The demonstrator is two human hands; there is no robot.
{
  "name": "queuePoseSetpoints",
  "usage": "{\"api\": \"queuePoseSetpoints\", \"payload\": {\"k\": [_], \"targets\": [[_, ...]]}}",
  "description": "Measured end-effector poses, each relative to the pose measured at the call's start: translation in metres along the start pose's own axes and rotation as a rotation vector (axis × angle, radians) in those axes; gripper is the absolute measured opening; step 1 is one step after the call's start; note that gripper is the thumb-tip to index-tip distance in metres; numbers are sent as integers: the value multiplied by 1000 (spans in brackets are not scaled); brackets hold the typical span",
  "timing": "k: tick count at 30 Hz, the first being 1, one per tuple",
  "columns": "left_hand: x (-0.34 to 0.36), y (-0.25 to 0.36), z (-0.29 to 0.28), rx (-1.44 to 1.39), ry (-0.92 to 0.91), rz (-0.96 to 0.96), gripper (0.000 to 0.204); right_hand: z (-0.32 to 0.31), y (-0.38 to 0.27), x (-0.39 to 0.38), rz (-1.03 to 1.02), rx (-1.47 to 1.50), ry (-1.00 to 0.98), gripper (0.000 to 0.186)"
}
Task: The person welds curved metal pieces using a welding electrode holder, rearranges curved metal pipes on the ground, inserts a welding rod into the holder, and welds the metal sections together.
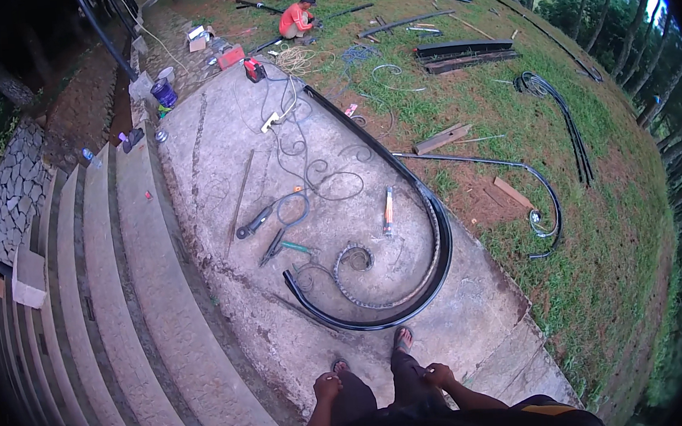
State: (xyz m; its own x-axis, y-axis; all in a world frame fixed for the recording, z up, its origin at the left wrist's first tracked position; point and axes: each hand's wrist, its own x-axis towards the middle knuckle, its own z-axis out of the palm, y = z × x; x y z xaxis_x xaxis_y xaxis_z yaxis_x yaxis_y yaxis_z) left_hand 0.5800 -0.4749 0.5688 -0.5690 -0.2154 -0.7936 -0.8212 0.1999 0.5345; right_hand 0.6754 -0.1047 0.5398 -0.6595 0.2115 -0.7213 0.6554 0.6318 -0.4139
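Observation:
My left hand [328,386] is curled closed beside my left thigh. Near my right thigh, my right hand [439,375] has its fingers curled in as well. Whether either hand holds something small is hidden. In front of my feet a long black metal bar [435,266] lies bent into a big hook on the concrete. Inside its curve rests a thinner scroll-shaped metal bar [346,294], coiled at one end. A narrow orange and white packet [388,209] lies within the bend. Left of it are an angle grinder [256,224] and a tool with a green handle [295,247].
Stone steps [146,254] run down the left side. Cables cross the slab from a white power strip [270,123] and a red machine [254,70]. On the right-hand grass lie another curved black bar [545,179] and bundled black tubes [572,124]. A person [296,20] crouches far off.

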Motion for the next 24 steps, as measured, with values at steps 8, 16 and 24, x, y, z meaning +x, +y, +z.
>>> {"api": "queuePoseSetpoints", "payload": {"k": [8,16,24], "targets": [[79,14,-30,97,-2,76,27,83,-125,72,-99,113,-29,39],[213,-36,-87,235,-35,-23,19,271,-136,140,276,252,-217,39],[333,-88,-89,235,-2,26,21,356,-107,111,455,416,-317,37]]}}
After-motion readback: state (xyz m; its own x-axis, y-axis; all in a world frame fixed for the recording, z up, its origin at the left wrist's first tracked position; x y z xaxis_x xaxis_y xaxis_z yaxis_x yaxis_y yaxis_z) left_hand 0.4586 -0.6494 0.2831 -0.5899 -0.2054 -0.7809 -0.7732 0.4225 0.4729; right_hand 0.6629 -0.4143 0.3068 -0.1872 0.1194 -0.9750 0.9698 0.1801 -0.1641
